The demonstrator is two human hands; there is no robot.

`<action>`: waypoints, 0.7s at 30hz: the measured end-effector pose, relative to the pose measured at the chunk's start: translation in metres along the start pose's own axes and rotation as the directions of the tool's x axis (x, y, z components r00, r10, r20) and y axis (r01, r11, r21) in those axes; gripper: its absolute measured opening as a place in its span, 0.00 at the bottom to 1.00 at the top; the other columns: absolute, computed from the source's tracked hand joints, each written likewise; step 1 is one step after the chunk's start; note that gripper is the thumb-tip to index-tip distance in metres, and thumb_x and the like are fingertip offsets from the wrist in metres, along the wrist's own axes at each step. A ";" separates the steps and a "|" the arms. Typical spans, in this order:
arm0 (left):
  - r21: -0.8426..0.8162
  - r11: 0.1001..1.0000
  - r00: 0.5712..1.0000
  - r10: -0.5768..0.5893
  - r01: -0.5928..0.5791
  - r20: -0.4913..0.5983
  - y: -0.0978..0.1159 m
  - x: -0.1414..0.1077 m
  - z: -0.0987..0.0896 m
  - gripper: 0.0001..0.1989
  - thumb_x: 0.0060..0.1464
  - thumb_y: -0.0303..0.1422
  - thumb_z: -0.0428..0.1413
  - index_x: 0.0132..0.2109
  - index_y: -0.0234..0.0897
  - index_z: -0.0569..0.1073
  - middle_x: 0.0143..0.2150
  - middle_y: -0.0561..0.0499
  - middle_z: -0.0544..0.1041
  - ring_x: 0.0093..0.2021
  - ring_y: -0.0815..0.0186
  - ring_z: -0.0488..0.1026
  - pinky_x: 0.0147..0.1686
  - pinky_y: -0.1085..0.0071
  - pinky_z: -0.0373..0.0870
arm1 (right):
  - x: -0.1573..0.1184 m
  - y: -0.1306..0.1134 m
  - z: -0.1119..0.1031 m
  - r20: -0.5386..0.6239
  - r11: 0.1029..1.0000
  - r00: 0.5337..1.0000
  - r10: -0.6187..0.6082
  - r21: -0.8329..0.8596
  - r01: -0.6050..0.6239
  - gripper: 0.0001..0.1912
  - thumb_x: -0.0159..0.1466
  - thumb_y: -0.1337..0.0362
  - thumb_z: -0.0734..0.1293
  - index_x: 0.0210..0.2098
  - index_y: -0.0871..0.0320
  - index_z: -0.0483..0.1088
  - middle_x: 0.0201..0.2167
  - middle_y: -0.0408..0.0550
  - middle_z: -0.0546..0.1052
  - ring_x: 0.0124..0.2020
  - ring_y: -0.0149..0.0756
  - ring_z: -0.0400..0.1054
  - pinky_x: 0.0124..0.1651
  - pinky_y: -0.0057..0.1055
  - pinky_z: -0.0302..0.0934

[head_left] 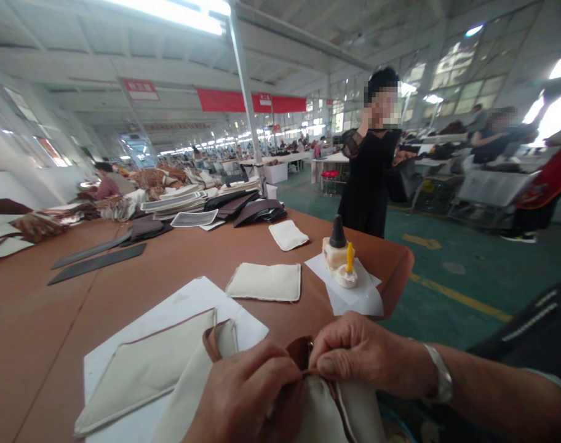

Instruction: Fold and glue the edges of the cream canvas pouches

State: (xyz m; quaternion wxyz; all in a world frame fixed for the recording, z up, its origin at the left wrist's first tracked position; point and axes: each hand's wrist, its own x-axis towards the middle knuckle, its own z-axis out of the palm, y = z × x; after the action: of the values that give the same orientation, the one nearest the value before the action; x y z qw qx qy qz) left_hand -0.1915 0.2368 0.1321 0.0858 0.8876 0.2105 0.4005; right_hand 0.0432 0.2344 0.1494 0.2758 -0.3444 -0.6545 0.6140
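Close to my body, both hands pinch the edge of a cream fabric piece with brown trim (320,400). My left hand (248,391) has its fingers closed on that edge, its back partly hiding the work. On the other side, my right hand (370,354) presses thumb and curled fingers together on the same edge, a silver bracelet at the wrist. A brown flap (300,352) stands up between the hands. Left of them, a flat cream fabric panel (146,369) with stitched edges lies on a white board (200,298).
Ahead lie two cream fabric pieces (264,282) on the brown table (123,307). A black cone (338,232) and a yellow-tipped tool (349,258) stand on white paper (357,301) near the right edge. Dark strips (98,261) and stacked panels (179,203) lie farther back. A person (368,172) stands beyond.
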 end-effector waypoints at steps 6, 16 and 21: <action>0.395 0.909 0.991 0.122 -0.132 0.051 0.003 -0.001 0.002 0.06 0.57 0.22 0.52 0.37 0.38 0.70 0.28 0.52 0.74 0.24 0.66 0.71 0.23 0.71 0.65 | 0.002 0.000 0.002 -0.024 1.000 1.000 0.016 -0.004 -0.016 0.28 0.63 0.45 0.71 0.35 0.70 0.75 0.27 0.47 0.70 0.26 0.24 0.57 0.27 0.19 0.51; 0.617 0.772 0.977 0.213 -0.153 -0.024 0.004 0.003 0.020 0.09 0.57 0.21 0.46 0.34 0.39 0.65 0.25 0.53 0.69 0.22 0.63 0.69 0.23 0.66 0.62 | 0.003 -0.006 0.002 -0.024 0.995 1.000 0.015 -0.099 -0.017 0.28 0.63 0.45 0.69 0.33 0.70 0.75 0.25 0.45 0.68 0.25 0.24 0.55 0.24 0.18 0.50; 0.518 0.839 0.966 0.245 -0.168 -0.084 -0.003 -0.007 0.010 0.09 0.58 0.19 0.48 0.41 0.34 0.68 0.35 0.47 0.76 0.34 0.61 0.74 0.37 0.67 0.68 | 0.001 0.001 -0.011 0.012 0.983 1.000 0.008 -0.183 -0.005 0.20 0.63 0.55 0.70 0.36 0.71 0.76 0.27 0.48 0.73 0.25 0.24 0.59 0.26 0.18 0.52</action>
State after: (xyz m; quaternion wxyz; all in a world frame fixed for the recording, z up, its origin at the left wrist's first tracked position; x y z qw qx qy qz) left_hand -0.1891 0.2364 0.1203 -0.2099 0.8645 0.2171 0.4019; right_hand 0.0512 0.2422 0.1498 0.2370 -0.3666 -0.7087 0.5543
